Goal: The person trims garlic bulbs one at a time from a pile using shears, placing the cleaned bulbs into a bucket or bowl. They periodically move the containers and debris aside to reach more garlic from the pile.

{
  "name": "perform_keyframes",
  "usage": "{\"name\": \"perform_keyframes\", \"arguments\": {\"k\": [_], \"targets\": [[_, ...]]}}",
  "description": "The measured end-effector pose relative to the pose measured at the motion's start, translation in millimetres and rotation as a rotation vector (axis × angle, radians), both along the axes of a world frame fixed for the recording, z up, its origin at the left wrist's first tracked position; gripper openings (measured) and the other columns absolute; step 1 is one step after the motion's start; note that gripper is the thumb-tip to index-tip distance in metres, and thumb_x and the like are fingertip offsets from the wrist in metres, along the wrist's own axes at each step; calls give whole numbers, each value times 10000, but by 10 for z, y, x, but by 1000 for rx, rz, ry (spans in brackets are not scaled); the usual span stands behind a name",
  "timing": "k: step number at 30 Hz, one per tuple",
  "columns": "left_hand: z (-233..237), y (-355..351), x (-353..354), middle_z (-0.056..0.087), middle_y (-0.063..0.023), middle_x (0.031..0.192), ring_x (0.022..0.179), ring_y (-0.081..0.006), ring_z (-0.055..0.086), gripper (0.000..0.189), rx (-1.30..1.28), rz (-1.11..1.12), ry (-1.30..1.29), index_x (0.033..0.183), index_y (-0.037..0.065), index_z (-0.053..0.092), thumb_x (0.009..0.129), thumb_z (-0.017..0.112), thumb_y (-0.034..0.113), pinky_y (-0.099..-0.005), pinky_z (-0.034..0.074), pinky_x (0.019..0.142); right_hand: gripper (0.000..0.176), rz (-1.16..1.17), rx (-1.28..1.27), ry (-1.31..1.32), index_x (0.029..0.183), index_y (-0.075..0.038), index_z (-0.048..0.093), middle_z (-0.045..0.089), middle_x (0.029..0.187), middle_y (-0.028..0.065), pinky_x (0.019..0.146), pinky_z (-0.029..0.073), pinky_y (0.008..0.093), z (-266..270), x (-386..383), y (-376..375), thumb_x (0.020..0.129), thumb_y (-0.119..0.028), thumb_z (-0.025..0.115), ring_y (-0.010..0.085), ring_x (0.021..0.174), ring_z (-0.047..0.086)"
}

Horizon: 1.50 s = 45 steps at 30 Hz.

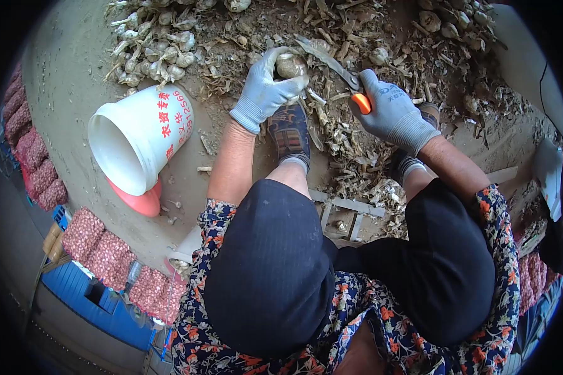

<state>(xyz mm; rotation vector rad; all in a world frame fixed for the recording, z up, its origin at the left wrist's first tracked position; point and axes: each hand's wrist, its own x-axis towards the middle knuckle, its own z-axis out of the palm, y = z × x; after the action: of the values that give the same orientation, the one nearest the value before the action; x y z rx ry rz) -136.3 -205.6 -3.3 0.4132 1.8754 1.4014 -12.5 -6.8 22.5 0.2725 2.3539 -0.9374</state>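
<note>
My left hand (pixel 261 90), in a grey knit glove, is curled around a garlic bulb (pixel 290 65) above the left shoe. In my gloved right hand (pixel 391 112) is a pair of shears (pixel 339 67) with an orange handle (pixel 361 103). Its long metal blades point up and left, and the tips reach just over the bulb. Palm and fingers hide part of the handle. Below both hands, dry stalk trimmings (pixel 344 134) litter the ground between my feet.
A white bucket (pixel 169 128) with red lettering lies tilted at left, over a pink-red basin (pixel 141 201). Garlic bulbs with cut stems (pixel 159 53) are heaped at upper left. Filled red mesh sacks (pixel 109 253) line the lower left. A loose bulb (pixel 379 56) sits near the right hand.
</note>
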Motion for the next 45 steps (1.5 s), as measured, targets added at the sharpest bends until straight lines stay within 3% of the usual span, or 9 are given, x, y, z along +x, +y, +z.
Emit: {"name": "perform_keyframes", "arguments": {"k": [9, 12, 15, 19, 21, 24, 29, 39, 45], "targets": [[182, -167, 371, 582, -44, 835, 578, -80, 530, 441, 17, 12, -402, 1119, -13, 526, 717, 704, 17, -209, 437, 486, 296, 187, -11, -99, 993, -3, 422, 621, 832, 239, 747, 482, 476, -135, 146, -146, 868, -252, 520, 398, 841, 620], [581, -630, 129, 594, -45, 884, 795, -109, 574, 351, -176, 241, 229, 1045, 24, 539, 728, 689, 32, -250, 505, 715, 266, 52, -130, -123, 974, -9, 426, 593, 804, 263, 718, 450, 497, -130, 232, -130, 867, -233, 524, 447, 822, 580], [1086, -1444, -431, 575, -57, 796, 506, -62, 495, 242, -159, 1011, 718, 975, 12, 511, 767, 586, -87, -183, 384, 366, 272, -38, -109, -109, 972, -7, 433, 590, 801, 268, 727, 445, 492, -337, 350, -14, 868, -241, 525, 447, 826, 578], [1300, -2309, -951, 591, -143, 837, 685, -215, 590, 396, -680, 1036, 1066, 1027, -21, 498, 726, 716, 115, -344, 522, 599, 335, 20, -74, -207, 968, 18, 442, 608, 859, 273, 787, 462, 477, -237, 297, 0, 883, -300, 505, 420, 894, 598], [1161, -1978, -903, 585, -197, 959, 875, -325, 577, 521, -1579, 518, 1723, 1117, -18, 480, 735, 704, 255, -430, 480, 809, 341, 30, -64, -237, 976, 20, 450, 609, 877, 274, 797, 461, 472, -237, 294, -12, 880, -303, 506, 416, 908, 597], [531, -1187, -611, 564, -236, 1057, 1016, -373, 529, 421, -774, 248, 1091, 1177, 15, 472, 821, 589, 207, -446, 442, 856, 346, 39, -47, -288, 988, 21, 463, 610, 907, 275, 818, 460, 463, -242, 320, -17, 873, -302, 509, 409, 931, 595], [-737, -405, -319, 474, -239, 1232, 1074, -373, 542, 576, -858, -74, 589, 1213, 13, 475, 761, 697, 292, -435, 446, 901, 350, 33, -32, -322, 1007, 18, 467, 610, 930, 273, 834, 457, 455, -269, 277, -2, 862, -296, 516, 406, 946, 593], [-360, -310, -125, 644, -160, 923, 835, -242, 623, 627, -404, -51, 349, 1028, -12, 642, 603, 801, 421, -331, 488, 778, 405, 39, -72, 99, 1081, -12, 425, 565, 1016, 260, 853, 443, 451, -282, 138, -148, 852, -327, 537, 392, 1003, 561], [-114, -149, -63, 638, -53, 957, 823, -84, 584, 485, -455, -138, 218, 1092, -22, 600, 686, 792, 162, -226, 490, 754, 365, 49, -109, 143, 974, -8, 432, 616, 775, 237, 701, 481, 475, -311, 53, -140, 866, -340, 537, 416, 780, 612]]}}
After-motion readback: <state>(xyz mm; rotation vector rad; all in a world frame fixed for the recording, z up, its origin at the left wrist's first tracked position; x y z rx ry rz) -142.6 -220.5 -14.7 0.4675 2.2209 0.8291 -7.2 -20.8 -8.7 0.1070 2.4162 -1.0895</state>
